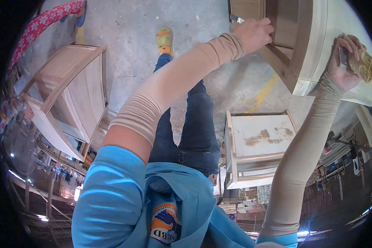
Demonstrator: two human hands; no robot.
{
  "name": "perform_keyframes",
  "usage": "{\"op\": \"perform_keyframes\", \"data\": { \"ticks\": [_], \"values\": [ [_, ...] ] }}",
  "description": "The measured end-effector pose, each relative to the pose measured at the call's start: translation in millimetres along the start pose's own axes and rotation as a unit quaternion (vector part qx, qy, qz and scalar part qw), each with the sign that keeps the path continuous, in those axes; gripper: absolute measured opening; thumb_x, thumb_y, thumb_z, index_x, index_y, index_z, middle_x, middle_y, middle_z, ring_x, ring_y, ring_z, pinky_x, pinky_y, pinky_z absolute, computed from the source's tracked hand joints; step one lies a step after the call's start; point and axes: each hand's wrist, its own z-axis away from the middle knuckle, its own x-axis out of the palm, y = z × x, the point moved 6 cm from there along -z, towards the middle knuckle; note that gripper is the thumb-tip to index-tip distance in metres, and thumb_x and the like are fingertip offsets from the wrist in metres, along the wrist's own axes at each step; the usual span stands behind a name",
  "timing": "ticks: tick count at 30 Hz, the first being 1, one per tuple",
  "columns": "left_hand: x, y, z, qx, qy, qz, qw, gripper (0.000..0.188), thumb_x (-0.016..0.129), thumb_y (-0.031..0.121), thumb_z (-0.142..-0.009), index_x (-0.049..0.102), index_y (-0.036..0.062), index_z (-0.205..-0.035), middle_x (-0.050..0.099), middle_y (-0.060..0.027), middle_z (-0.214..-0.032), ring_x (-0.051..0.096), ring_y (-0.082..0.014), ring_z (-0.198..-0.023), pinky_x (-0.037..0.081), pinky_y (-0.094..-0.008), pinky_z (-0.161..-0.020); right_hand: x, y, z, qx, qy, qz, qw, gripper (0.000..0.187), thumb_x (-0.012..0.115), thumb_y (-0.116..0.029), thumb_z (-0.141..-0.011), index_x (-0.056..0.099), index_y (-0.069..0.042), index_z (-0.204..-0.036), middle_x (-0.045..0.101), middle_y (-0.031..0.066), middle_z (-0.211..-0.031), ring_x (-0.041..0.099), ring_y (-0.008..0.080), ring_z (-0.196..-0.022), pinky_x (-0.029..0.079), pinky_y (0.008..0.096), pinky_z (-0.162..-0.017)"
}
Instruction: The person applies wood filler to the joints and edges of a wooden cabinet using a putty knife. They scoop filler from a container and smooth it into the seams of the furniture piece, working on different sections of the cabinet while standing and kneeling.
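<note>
Blue sleeve [109, 194] lay nearest; left grip [254, 35] was clamped on a metal-tipped tool [237, 18] by the far-right wooden cabinet [304, 41]; right grip [339, 75] clasped a caked yellow-brown piece [361, 66]; brown patches [262, 137] marked the nearer cabinet [248, 123]; work seemed partway, its remainder unclear.

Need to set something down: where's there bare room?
Bare floor between the left cabinet and the yellow shoe, and from the shoe across to the big cabinet. Crowded at right: the right hand, holding a tan block, is over that cabinet.

Head-worn fisheye, facing down, close above both hands [254, 35] [345, 62].
</note>
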Motion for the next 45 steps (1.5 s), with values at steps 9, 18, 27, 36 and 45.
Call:
{"op": "perform_keyframes", "data": {
  "ticks": [9,18,27,36,45],
  "values": [
    [-5.9,12.7,9.1,0.099,-0.029,-0.066,0.992,0.009,0.057,0.016,-0.068,0.064,0.0116,-0.071,0.054,-0.0010,-0.088,0.051,-0.0180,-0.094,0.049,-0.0292,-0.070,-1.0,-1.8,-0.3,0.000,-0.007,-0.002,1.000,0.024,0.051,-0.022,-0.077,0.047,-0.003,-0.091,0.043,0.0081,-0.085,0.046,0.0153,-0.067,0.036,0.0310,-0.071],
    [-2.6,-5.4,-13.2,-0.024,-0.069,0.021,0.997,0.012,0.056,0.013,-0.074,0.068,0.0097,-0.076,0.062,-0.0012,-0.089,0.053,-0.0205,-0.096,0.053,-0.0319,-0.068,-0.9,-2.1,-1.6,0.005,-0.012,-0.003,1.000,0.025,0.049,-0.023,-0.078,0.047,-0.002,-0.091,0.043,0.0084,-0.085,0.046,0.0152,-0.067,0.036,0.0316,-0.071],
    [20.4,-8.3,-25.1,-0.079,-0.197,-0.001,0.977,0.019,0.056,0.010,-0.078,0.069,0.0035,-0.089,0.066,-0.0110,-0.094,0.060,-0.0265,-0.098,0.054,-0.0363,-0.074,2.4,5.0,0.2,-0.007,-0.004,-0.017,1.000,0.022,0.047,-0.020,-0.079,0.046,-0.001,-0.091,0.043,0.0090,-0.086,0.046,0.0156,-0.067,0.036,0.0320,-0.071],
    [7.8,-15.7,-34.3,-0.076,-0.224,-0.007,0.972,0.019,0.055,0.011,-0.080,0.070,0.0069,-0.092,0.067,-0.0081,-0.098,0.059,-0.0264,-0.099,0.053,-0.0356,-0.078,-0.4,-1.4,-1.3,-0.010,-0.004,0.001,1.000,0.021,0.047,-0.020,-0.080,0.046,-0.001,-0.090,0.042,0.0089,-0.085,0.046,0.0153,-0.066,0.036,0.0311,-0.070],
    [21.3,-15.5,-38.6,-0.032,-0.229,-0.014,0.973,0.022,0.053,0.012,-0.081,0.068,0.0051,-0.096,0.065,-0.0129,-0.100,0.059,-0.0280,-0.103,0.053,-0.0370,-0.080,-1.5,-2.5,-1.9,-0.012,0.002,0.002,1.000,0.020,0.047,-0.018,-0.079,0.047,-0.002,-0.091,0.043,0.0085,-0.085,0.046,0.0149,-0.066,0.036,0.0303,-0.069]
  ]
}}
